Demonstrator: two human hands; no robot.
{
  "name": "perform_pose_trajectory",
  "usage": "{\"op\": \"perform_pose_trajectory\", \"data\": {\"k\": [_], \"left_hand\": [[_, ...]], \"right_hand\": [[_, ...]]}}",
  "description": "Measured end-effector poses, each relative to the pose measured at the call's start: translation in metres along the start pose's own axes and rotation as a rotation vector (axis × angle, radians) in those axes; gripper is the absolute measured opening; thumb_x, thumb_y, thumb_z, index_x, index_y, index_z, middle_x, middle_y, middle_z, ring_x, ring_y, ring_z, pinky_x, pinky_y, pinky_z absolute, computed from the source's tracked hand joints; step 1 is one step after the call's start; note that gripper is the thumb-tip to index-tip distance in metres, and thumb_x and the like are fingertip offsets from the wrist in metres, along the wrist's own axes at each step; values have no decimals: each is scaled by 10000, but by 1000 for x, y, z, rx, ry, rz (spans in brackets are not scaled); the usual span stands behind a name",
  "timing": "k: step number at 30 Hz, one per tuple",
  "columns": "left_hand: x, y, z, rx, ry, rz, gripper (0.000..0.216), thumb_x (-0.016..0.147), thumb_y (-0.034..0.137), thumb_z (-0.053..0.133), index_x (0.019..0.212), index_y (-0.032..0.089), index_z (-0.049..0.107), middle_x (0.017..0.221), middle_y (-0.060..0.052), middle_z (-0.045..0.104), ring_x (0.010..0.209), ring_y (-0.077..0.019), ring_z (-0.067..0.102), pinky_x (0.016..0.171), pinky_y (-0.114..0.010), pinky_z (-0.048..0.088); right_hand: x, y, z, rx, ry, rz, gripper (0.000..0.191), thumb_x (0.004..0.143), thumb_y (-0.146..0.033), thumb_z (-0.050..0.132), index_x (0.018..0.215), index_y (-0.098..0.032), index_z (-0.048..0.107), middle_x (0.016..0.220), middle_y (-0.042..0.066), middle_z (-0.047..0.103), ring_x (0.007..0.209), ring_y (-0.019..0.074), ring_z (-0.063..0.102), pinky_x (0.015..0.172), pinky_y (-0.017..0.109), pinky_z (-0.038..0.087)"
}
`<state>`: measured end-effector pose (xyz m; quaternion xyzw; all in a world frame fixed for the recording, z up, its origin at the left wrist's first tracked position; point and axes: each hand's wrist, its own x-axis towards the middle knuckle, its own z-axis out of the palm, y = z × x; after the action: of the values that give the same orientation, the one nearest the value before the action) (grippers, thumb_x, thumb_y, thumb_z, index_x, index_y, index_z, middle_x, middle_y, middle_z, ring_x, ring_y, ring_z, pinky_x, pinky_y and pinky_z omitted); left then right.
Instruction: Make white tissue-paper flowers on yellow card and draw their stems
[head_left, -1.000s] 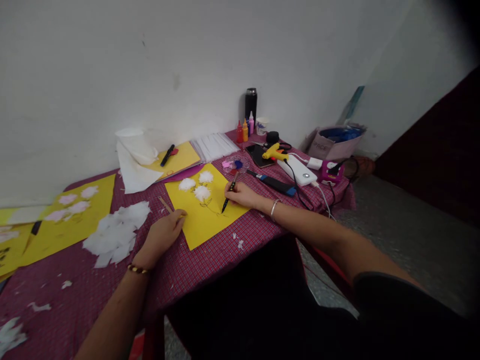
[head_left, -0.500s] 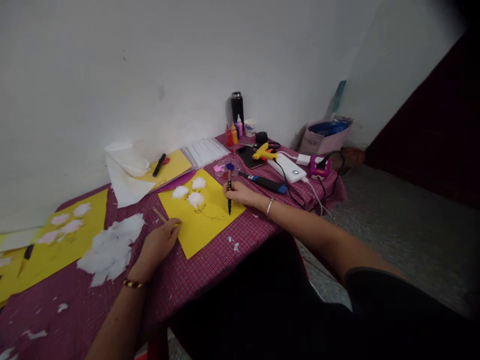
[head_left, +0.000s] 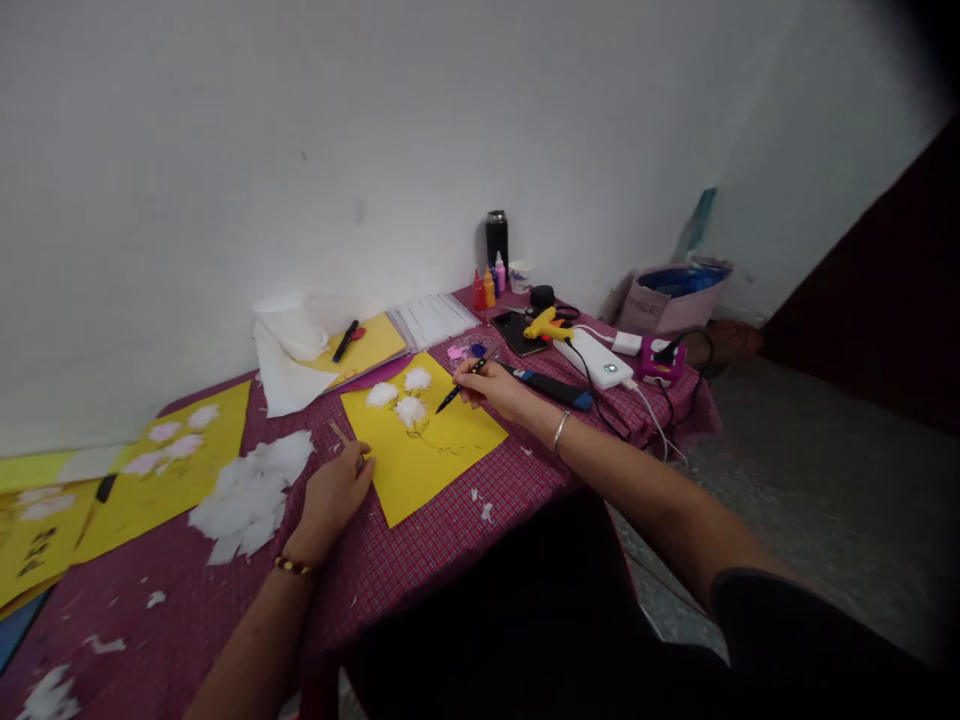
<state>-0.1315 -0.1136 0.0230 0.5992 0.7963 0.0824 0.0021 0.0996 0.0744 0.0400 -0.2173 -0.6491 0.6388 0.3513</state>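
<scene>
My right hand (head_left: pixel 487 388) grips a black marker pen (head_left: pixel 459 388), its tip slanting down to the left over a yellow sheet (head_left: pixel 420 480). Three white fluffy flowers (head_left: pixel 410 410) sit on that sheet, with thin dark drawn stems and leaves (head_left: pixel 427 437) below them. At the sheet's left edge rests my left hand (head_left: pixel 339 492), fingers closed. A small dark bit shows between those fingers, too little to name. A thin brownish stick (head_left: pixel 339 432) lies just beyond them; whether it is held is unclear.
White paper pieces (head_left: pixel 255 490) are heaped at left, beside yellow sheets with pink flowers (head_left: pixel 180 447). Behind stand paint bottles (head_left: pixel 489 290) and a black flask (head_left: pixel 496 240). A yellow glue gun (head_left: pixel 549 325), phone (head_left: pixel 519 333), utility knife (head_left: pixel 551 387) and white power bank (head_left: pixel 596 360) lie at right.
My right hand has lifted the marker up and left from the sheet's lower right, tilting it from upright to slanted. My left hand stays by the sheet's edge. The view has shifted left.
</scene>
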Motion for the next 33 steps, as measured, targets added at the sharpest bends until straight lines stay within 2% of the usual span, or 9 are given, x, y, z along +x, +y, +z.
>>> {"op": "perform_pose_trajectory", "data": {"k": [4, 7, 9, 12, 15, 19, 21, 26, 33], "left_hand": [[1, -3, 0, -62, 90, 33, 288, 920, 345, 348, 967, 184, 583, 947, -114, 702, 864, -264, 669, 754, -353, 478], [1, -5, 2, -136, 129, 99, 299, 936, 348, 328, 974, 181, 573, 1004, -104, 684, 948, -229, 643, 826, -324, 471], [-1, -3, 3, -178, 128, 137, 307, 948, 356, 317, 1010, 184, 563, 985, -82, 684, 905, -199, 649, 796, -293, 478], [-1, 4, 1, -206, 102, 174, 302, 956, 368, 321, 982, 194, 566, 874, -49, 683, 767, -179, 649, 689, -269, 471], [10, 14, -3, -209, 50, 208, 250, 928, 354, 395, 857, 207, 585, 758, -26, 665, 677, -181, 626, 630, -269, 442], [37, 22, -3, -251, 28, 201, 185, 887, 306, 450, 849, 213, 606, 801, -30, 685, 741, -198, 635, 675, -287, 449], [44, 23, 1, -293, 58, 162, 210, 893, 301, 421, 908, 202, 606, 861, -41, 694, 788, -202, 634, 709, -299, 461], [30, 20, 11, -361, 121, 99, 274, 923, 361, 387, 985, 196, 597, 927, -54, 695, 846, -210, 631, 750, -308, 461], [19, 28, 17, -340, 133, 107, 183, 867, 351, 509, 813, 198, 593, 795, -35, 662, 739, -193, 601, 683, -293, 431]], "right_hand": [[13, -13, 28, 148, -134, -18, 182, 777, -305, 614, 874, -153, 589, 668, 8, 677, 447, 69, 529, 461, 187, 441], [15, -8, 47, 230, -132, 29, 249, 798, -363, 588, 895, -136, 620, 679, 39, 710, 441, 84, 559, 458, 199, 465], [14, -2, 54, 258, -103, 35, 286, 812, -400, 561, 848, -125, 632, 610, 32, 689, 410, 81, 539, 427, 189, 441], [13, 6, 54, 271, -51, 4, 270, 816, -383, 548, 751, -133, 625, 475, -21, 599, 358, 64, 477, 382, 165, 378], [17, 9, 42, 271, -21, 2, 264, 825, -373, 527, 731, -141, 613, 457, -30, 582, 338, 62, 459, 360, 166, 352], [21, 13, 26, 237, -57, 51, 260, 820, -367, 526, 814, -128, 629, 575, 31, 676, 367, 83, 519, 376, 186, 398], [21, 15, 24, 220, -55, 53, 199, 791, -331, 567, 803, -137, 612, 557, 7, 655, 374, 77, 513, 382, 181, 400], [13, 16, 32, 227, -5, 8, 127, 766, -297, 567, 754, -181, 517, 458, -87, 512, 371, 53, 449, 392, 154, 375], [1, 14, 50, 209, -169, -8, 175, 723, -315, 610, 773, -176, 517, 553, -43, 621, 391, 63, 490, 398, 174, 388]]}}
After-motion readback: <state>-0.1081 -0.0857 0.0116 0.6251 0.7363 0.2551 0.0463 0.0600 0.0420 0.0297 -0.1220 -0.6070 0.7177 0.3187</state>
